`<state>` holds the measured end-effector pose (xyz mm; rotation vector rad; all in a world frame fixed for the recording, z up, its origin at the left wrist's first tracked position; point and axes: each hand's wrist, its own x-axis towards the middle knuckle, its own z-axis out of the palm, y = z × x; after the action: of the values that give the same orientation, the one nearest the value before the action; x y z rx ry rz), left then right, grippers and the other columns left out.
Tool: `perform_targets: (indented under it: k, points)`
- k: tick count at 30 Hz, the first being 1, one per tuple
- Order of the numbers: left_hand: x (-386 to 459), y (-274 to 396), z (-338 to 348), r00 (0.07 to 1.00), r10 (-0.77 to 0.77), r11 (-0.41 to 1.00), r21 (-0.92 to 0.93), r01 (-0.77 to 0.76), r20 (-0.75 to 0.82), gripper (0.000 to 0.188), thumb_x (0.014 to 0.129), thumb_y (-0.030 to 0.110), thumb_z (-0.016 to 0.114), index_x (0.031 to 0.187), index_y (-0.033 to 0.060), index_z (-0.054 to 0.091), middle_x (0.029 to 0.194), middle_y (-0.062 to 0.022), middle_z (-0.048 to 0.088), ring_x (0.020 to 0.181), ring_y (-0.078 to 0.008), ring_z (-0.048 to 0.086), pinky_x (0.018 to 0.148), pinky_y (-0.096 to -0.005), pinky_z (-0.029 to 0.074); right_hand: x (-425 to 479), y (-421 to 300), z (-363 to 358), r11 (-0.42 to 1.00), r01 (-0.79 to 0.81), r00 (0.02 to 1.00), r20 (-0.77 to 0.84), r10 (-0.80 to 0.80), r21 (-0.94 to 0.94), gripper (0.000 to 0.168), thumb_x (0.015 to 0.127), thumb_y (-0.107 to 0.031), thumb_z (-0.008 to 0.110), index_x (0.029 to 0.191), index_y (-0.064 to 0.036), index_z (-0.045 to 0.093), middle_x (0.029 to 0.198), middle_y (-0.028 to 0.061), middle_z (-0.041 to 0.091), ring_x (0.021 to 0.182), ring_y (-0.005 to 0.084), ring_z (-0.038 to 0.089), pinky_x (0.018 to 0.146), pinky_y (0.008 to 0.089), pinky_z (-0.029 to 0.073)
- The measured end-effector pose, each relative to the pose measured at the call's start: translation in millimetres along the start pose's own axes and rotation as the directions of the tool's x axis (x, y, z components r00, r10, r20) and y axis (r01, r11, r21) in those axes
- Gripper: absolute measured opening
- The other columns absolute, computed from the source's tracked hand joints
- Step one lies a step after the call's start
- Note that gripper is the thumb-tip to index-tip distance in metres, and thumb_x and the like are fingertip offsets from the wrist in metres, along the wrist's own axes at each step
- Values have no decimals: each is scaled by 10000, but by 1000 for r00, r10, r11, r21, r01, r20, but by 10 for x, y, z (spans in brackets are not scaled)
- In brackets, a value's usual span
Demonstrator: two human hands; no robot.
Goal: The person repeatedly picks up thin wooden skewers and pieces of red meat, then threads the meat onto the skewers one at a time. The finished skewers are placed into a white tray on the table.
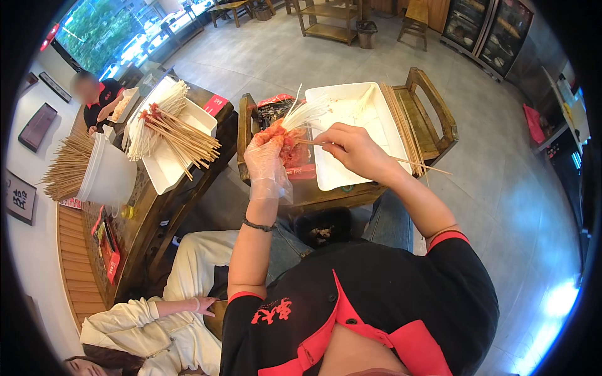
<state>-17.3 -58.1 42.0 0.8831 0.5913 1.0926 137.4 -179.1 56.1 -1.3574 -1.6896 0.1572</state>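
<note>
My left hand (264, 149), in a clear plastic glove, grips a bundle of enoki mushrooms (308, 110) with red raw meat (285, 141) about its base. My bare right hand (350, 148) pinches a bamboo skewer (418, 164). Its tip reaches the meat; how deep it goes cannot be seen. Below both hands is a white tray (329, 175) with a few enoki strands (366, 99) at its far end. Bamboo skewers (400, 122) lie along the tray's right rim. More red meat (301, 155) lies under my left hand, partly hidden.
A second white tray (160, 181) on the left table holds enoki (141, 136) and meat-tipped skewers (183, 134). Beside it, a white bucket (108, 169) is packed with skewers (70, 164). A dark bin (324, 225) stands between my knees. Two people sit nearby, one in cream clothing (146, 324).
</note>
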Motion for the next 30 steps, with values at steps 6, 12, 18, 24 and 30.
perform_targets:
  k: [6, 12, 18, 24, 30]
  points:
    - [-19, -78, -29, 998, 54, 998, -46, -53, 16, 216, 841, -109, 546, 1049, -74, 587, 965, -117, 636, 758, -144, 612, 694, -271, 528, 19, -10, 106, 1000, -10, 1000, 4, 10, 7, 150, 826, -1, 586, 968, 1, 634, 877, 154, 603, 807, 325, 595, 710, 378, 486]
    - [-55, -93, -21, 999, -9, 1000, 5, 9, 40, 240, 844, -99, 549, 1075, -56, 596, 951, -93, 639, 759, -132, 606, 696, -259, 513, -5, -25, 134, 997, -51, 998, -26, 53, 58, 133, 827, -13, 601, 953, -1, 643, 840, 141, 604, 779, 313, 591, 690, 365, 477]
    - [-71, -109, -28, 996, 11, 1000, -22, -9, 90, 241, 855, -88, 548, 1086, -51, 606, 958, -76, 640, 763, -125, 604, 700, -249, 511, -35, 47, 170, 973, -150, 986, -41, 160, 177, 148, 821, -30, 626, 964, -16, 660, 830, 129, 624, 737, 260, 595, 673, 341, 477]
    - [-104, -176, 36, 991, 111, 993, 24, -113, 75, 256, 853, -84, 564, 1103, -49, 603, 987, -68, 643, 833, -107, 595, 731, -233, 496, -39, 33, 189, 941, -242, 966, -34, 257, 238, 154, 837, -19, 637, 987, -17, 671, 825, 52, 625, 684, 98, 518, 638, 250, 444]
    - [-216, -180, 93, 972, 223, 959, 164, -232, 74, 160, 838, -124, 534, 966, -67, 611, 1077, -146, 642, 947, -166, 617, 880, -286, 497, -57, 3, 243, 941, -259, 955, -87, 283, 217, 160, 833, -27, 642, 989, -9, 672, 796, 58, 618, 671, 106, 511, 630, 254, 441]
